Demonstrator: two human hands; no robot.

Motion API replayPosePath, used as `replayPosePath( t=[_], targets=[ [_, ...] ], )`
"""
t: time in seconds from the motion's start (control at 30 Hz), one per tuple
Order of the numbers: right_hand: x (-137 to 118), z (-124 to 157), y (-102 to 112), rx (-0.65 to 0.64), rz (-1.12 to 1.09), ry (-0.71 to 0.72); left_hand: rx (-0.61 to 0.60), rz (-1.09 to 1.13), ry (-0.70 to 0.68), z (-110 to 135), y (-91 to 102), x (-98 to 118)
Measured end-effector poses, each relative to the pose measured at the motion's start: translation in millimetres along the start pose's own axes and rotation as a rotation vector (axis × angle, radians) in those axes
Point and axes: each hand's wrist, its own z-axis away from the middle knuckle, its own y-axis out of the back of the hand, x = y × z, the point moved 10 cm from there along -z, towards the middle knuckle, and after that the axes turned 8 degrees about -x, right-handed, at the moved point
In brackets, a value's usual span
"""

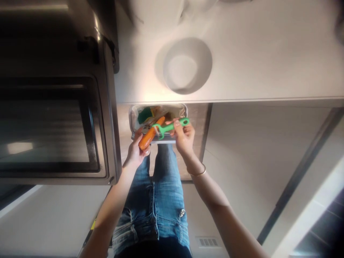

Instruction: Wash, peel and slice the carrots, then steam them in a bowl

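My left hand (pixel 136 149) is closed around the thick lower end of an orange carrot (pixel 147 139), which tilts up to the right. In my right hand (pixel 185 136) is a green peeler (pixel 171 126), gripped by its handle with the thumb on top. The peeler's blade end lies across the carrot near its middle and seems to touch it. Both hands are over a lined waste bin (pixel 131 122). Inside the bin are a green and yellow piece and other scraps, partly hidden by the carrot and peeler.
A white bowl (pixel 188 66) stands on the pale counter (pixel 258 53), beyond the bin. To the left is a large dark oven (pixel 53 129) with a metal frame. The counter's front edge runs just past the bin. My legs in blue jeans (pixel 168 186) are close below.
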Motion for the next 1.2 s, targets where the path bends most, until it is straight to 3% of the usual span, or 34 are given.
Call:
replayPosePath(
  t=[0.13, 0.3, 0.4, 0.53, 0.67, 0.77, 0.87, 1.03, 1.13, 1.2],
  targets=[
    [10, 8, -43, -0.22, -0.185, -0.164, 0.059, -0.02, 0.007, 0, -3.6, -2],
    [11, 9, -58, -0.307, -0.177, -0.194, 0.054, -0.056, 0.031, 2, -8.0, -2],
    [13, -1, -52, -0.301, -0.153, -0.171, 0.008, -0.063, 0.04, 4, -8.0, -2],
    [20, -32, -19, -0.189, -0.032, -0.072, -0.042, -0.067, 0.039, 8, -0.8, 0],
    [24, -61, 16, -0.078, 0.299, 0.11, -0.055, -0.05, -0.013, 8, 6.0, 8],
    [23, -62, 10, -0.174, 0.605, 0.248, -0.067, -0.031, -0.052, 6, 3.0, 15],
    [17, -45, -4, -0.293, 0.765, 0.355, -0.068, -0.034, -0.054, 4, 0.5, 16],
    [-8, -18, 3, -0.173, 0.845, 0.47, -0.075, -0.011, -0.042, -1, 4.2, 6],
    [-10, -10, -8, -0.293, 0.886, 0.526, -0.056, 0.015, -0.027, -6, 8.6, -1],
    [-14, -6, -11, -0.308, 0.876, 0.555, -0.04, 0.018, -0.045, -7, 9.8, -1]
  ],
)
